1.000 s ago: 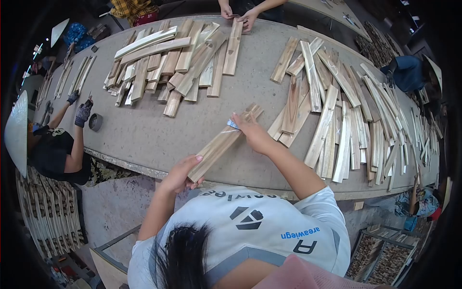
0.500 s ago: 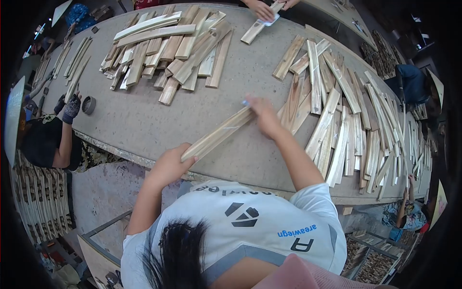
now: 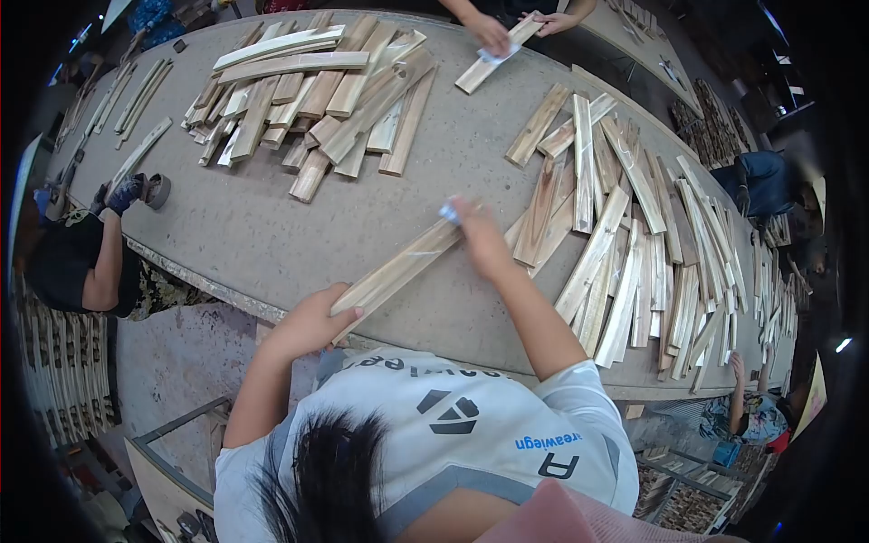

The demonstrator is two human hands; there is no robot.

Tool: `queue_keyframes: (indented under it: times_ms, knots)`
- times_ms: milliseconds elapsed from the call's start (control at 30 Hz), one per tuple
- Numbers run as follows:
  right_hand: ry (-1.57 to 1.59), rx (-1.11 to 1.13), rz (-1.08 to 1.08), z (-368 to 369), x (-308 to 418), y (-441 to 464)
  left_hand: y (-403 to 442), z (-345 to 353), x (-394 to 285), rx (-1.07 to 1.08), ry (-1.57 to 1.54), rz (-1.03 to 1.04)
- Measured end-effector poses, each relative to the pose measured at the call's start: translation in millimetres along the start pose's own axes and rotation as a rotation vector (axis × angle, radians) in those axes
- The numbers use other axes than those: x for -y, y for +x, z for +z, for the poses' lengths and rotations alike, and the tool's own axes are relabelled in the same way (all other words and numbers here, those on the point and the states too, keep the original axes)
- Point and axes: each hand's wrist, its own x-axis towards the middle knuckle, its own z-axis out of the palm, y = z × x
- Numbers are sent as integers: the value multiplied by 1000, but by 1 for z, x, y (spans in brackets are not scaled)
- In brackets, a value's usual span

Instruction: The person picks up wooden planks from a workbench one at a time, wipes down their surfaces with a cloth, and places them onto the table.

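A pale wooden slat (image 3: pixel 398 271) lies slantwise before me, its near end over the table's front edge. My left hand (image 3: pixel 319 321) is closed around that near end, thumb on top. At the far end my right hand (image 3: pixel 477 237) is smeared by motion, its fingers closed on a small blue-white piece (image 3: pixel 449 211), perhaps a folded sheet or cloth. This piece is at the slat's tip; whether it touches the wood I cannot tell.
Slats are heaped in a left pile (image 3: pixel 308 100) and a right pile (image 3: pixel 625 244) on the table (image 3: pixel 362 204). Across it, a person's hands (image 3: pixel 493 34) work on another slat (image 3: pixel 489 68). At left, a gloved hand (image 3: pixel 127 192) is beside a round dish (image 3: pixel 157 191).
My right hand and the blue-white piece have shifted slightly left and stay near the slat's far end. The whole view has shifted a little. At left, the gloved co-worker's slat has moved.
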Motion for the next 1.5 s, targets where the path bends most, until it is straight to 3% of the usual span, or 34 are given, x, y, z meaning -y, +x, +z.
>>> queue_keyframes:
  times_ms: [33, 67, 100, 167, 200, 233, 300, 333, 367, 433, 533, 600, 667, 733, 767, 800, 833, 867, 1000, 1033, 1100, 1133, 1200, 1333, 1400, 1467, 1500]
  knots:
    - [-73, -90, 229, -7, -4, 6, 0, 1, -3, 71, -171, -59]
    - [-112, -9, 297, -5, 2, 5, -1, 3, -4, 71, -166, -57]
    - [-111, -26, 293, 4, 20, 1, -2, 3, -6, 107, -303, -68]
    - [-98, -29, -44, 28, 67, -21, -2, -2, -8, 142, -409, -70]
    - [97, 89, -31, 4, 90, -24, -1, -3, -6, 185, -451, -91]
    - [98, 75, -28, 8, 68, -20, 1, -2, -3, 230, -499, -117]
    - [189, 39, 396, 18, 2, -11, 2, -2, 4, 236, -539, -154]
    - [-12, 4, 452, 8, -6, -5, 3, -2, 4, 258, -541, -150]
    - [-16, 0, 456, 13, 7, -9, 5, -3, 3, 273, -544, -138]
    - [-63, -147, -24, 36, 46, -12, 8, -9, -1, 267, -549, -150]
    - [25, -6, -18, 31, 47, -10, 11, -14, 6, 270, -495, -175]
    - [106, 109, 503, -8, 10, 1, 15, -14, 15, 264, -435, -173]
    - [562, -250, 577, -21, -28, -11, 27, -10, 9, 212, -266, -73]
    - [1014, -568, 549, -51, -17, -12, 52, 17, -3, 75, 137, 82]
    - [1015, -582, 545, -67, -2, -13, 71, 40, 1, 91, 213, 263]
    - [1219, -702, 495, -84, 13, -15, 89, 59, 5, 107, 286, 444]
    - [1421, -818, 434, -92, 22, -16, 105, 63, -7, 194, 276, 534]
    - [1436, -776, 374, -87, 6, -25, 125, 57, -20, 279, 264, 626]
    - [1585, -784, 387, -97, 11, -52, 225, -24, -44, -600, 773, 302]
    - [1590, -811, 417, -99, 16, -58, 258, -53, -36, -851, 742, 306]
    - [1598, -846, 439, -96, 21, -68, 291, -101, -37, -1155, 871, 208]
    - [1619, -847, 458, -92, 19, -73, 307, -121, -31, -1161, 875, 215]
    - [1640, -853, 470, -83, 16, -82, 331, -147, -22, -847, 894, 77]
    - [1562, -818, 503, -67, 14, -92, 277, -133, -44, -662, 832, 21]
    - [1502, -810, 510, -60, 22, -94, 237, -124, -25, -590, 490, 243]
    - [1418, -780, 558, -60, 33, -90, 222, -102, 25, -245, -386, 128]
    - [1425, -774, 574, -60, 41, -87, 204, -93, 39, -240, -386, 112]
